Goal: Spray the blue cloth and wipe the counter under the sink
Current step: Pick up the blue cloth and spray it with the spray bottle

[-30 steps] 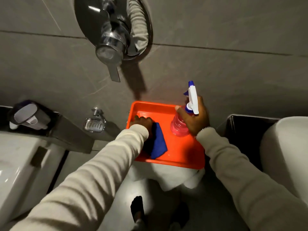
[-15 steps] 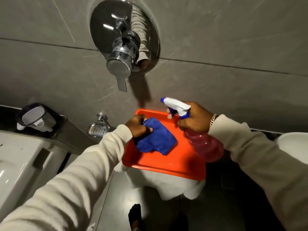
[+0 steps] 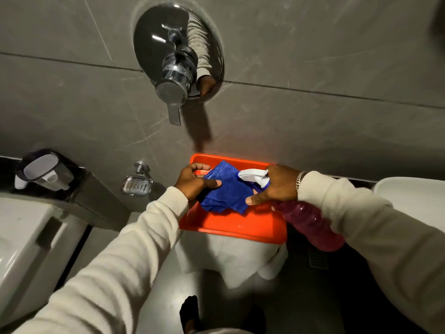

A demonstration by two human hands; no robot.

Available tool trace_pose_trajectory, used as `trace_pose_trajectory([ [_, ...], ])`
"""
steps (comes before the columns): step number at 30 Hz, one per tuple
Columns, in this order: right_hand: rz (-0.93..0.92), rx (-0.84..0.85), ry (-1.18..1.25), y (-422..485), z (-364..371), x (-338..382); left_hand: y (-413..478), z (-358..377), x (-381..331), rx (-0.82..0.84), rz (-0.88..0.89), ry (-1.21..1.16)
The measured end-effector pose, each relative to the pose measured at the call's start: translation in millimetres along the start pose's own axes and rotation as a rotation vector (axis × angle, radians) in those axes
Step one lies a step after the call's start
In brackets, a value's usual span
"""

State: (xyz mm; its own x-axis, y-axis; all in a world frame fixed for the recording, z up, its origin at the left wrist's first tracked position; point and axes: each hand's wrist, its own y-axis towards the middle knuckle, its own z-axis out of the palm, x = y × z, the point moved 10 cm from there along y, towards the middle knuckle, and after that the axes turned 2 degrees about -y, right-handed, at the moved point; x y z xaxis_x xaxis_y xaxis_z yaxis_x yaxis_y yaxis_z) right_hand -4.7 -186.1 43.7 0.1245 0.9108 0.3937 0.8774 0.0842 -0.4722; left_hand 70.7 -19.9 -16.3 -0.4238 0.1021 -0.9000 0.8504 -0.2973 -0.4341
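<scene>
My left hand [image 3: 195,183] grips the blue cloth [image 3: 228,191] and holds it up above the orange tray [image 3: 231,227]. My right hand [image 3: 277,186] is closed around the neck of a pink spray bottle [image 3: 310,221], which lies tilted with its body toward the lower right. The bottle's white nozzle [image 3: 252,175] points left and nearly touches the cloth. The tray rests on a white stool or stand [image 3: 231,263] against the grey wall.
A chrome mixer valve [image 3: 175,75] projects from the grey tiled wall above. A chrome soap dish [image 3: 136,185] is fixed at the left, beside a dark ledge with a white holder [image 3: 41,172]. A white fixture [image 3: 26,242] stands left, a white basin [image 3: 409,196] right, a floor drain [image 3: 317,259] below.
My left hand lifted the blue cloth off the tray. My right hand picked the bottle up from upright, tipped it sideways and brought its nozzle close to the cloth.
</scene>
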Motion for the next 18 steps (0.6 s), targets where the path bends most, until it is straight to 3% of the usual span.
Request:
trace_pose_trajectory([
  [11,0.096,-0.040,-0.230,-26,10,13,-29,-10,-6,-0.008,0.044,-0.124],
  [18,0.130,-0.045,-0.209,-32,13,14,-39,-16,-9,0.013,0.052,-0.144],
])
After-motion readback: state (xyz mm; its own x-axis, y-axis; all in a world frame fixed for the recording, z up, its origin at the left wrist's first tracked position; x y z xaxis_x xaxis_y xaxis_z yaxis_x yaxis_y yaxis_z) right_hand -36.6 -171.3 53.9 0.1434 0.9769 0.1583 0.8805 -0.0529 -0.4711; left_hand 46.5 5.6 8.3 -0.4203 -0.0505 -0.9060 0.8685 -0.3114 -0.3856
